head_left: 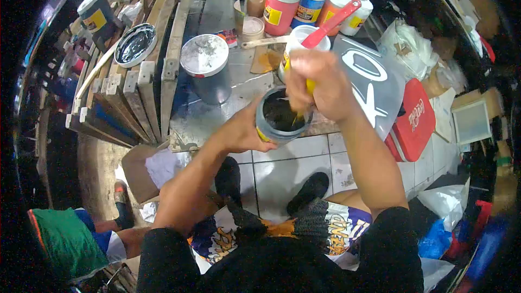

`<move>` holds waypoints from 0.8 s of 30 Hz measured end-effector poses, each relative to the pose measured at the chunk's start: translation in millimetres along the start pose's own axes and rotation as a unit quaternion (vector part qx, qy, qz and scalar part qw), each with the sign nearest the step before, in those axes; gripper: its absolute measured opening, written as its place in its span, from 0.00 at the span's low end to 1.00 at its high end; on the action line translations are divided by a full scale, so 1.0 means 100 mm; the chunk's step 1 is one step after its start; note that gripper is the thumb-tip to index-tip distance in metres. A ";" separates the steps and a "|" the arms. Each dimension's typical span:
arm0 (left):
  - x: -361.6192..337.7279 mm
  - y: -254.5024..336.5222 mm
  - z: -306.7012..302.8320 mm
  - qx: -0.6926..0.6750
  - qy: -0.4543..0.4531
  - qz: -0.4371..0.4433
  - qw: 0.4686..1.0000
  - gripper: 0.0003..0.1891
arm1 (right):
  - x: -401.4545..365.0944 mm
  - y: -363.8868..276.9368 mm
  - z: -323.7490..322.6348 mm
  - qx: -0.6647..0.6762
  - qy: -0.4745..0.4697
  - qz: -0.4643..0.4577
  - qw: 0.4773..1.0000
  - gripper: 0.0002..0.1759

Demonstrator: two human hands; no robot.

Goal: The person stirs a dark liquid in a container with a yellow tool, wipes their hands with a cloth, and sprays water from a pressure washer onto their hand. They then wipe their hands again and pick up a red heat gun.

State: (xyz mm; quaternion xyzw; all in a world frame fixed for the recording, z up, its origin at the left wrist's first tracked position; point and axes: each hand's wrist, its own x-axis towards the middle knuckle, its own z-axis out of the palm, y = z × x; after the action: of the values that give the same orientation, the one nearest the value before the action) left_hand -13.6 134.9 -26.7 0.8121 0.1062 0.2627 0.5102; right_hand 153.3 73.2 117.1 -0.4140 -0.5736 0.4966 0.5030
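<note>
My left hand [244, 128] is wrapped around the side of an open plastic jar [270, 137] with dark, nearly black paint or ink inside. My right hand [320, 84] is a closed fist above the jar's mouth, gripping a yellow-handled stirring tool [310, 86]. The tool's lower end goes down into the dark contents, and its shape is mostly hidden. Just behind my right hand stands a white tub [305, 33] with a red spatula [332, 23] lying across its top. To the left, a grey jar with a white lid [205, 57] stands on the worn table.
Several lidded paint jars [282, 8] line the table's back. Wooden screen frames [130, 95] stack at left, bearing a black-smeared lid [135, 45]. A grey printed sheet [369, 78] and a red Coca-Cola box [413, 122] are at right. Another person's leg [126, 214] shows lower left.
</note>
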 end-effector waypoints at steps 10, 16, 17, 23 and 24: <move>0.02 0.00 0.07 -0.038 -0.005 -0.069 0.997 0.50 | -0.07 0.18 0.11 0.086 0.054 -0.064 0.993 0.15; 0.02 -0.03 0.11 -0.038 -0.021 -0.094 0.995 0.50 | 0.00 0.24 0.22 -0.113 0.139 -0.186 0.966 0.17; 0.01 -0.03 0.11 -0.039 -0.019 -0.093 0.995 0.50 | -0.07 0.24 0.21 -0.114 0.136 -0.185 0.966 0.17; 0.01 0.02 0.13 0.005 0.015 -0.080 0.997 0.52 | -0.01 0.24 0.12 -0.125 0.106 -0.116 0.980 0.13; 0.04 0.00 0.13 0.002 -0.012 -0.086 0.996 0.52 | 0.01 0.24 0.13 -0.202 0.133 -0.204 0.948 0.11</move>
State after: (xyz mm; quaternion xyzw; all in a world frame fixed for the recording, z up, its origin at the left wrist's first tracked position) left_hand -3.8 126.8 -30.0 0.8038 0.1701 0.2075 0.5310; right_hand 140.1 76.5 93.3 -0.4437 -0.6619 0.1969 0.5711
